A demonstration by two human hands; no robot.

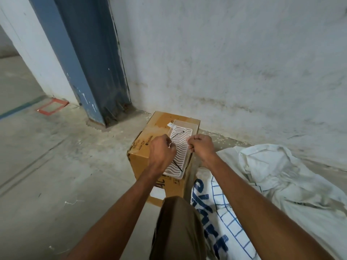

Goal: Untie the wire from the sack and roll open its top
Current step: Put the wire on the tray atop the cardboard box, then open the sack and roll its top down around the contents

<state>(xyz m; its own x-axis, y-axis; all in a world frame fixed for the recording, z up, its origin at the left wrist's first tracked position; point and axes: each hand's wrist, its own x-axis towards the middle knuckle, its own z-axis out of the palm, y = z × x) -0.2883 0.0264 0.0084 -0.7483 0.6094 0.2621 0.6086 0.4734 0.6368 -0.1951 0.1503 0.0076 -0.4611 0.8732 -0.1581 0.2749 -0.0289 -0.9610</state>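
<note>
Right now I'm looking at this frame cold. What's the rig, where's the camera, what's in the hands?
No machine here: a person works with bare hands, and the single picture comes from a wide-angle camera on their head, looking forward and down. Both arms reach out over a cardboard box standing on a concrete floor near a wall. On the box lies a white plastic tray with a wavy ribbed base. The left hand pinches a thin dark wire whose ends stick out over the tray. The right hand is closed; what it grips is too small to tell. The white sack with blue print lies to the right.
</note>
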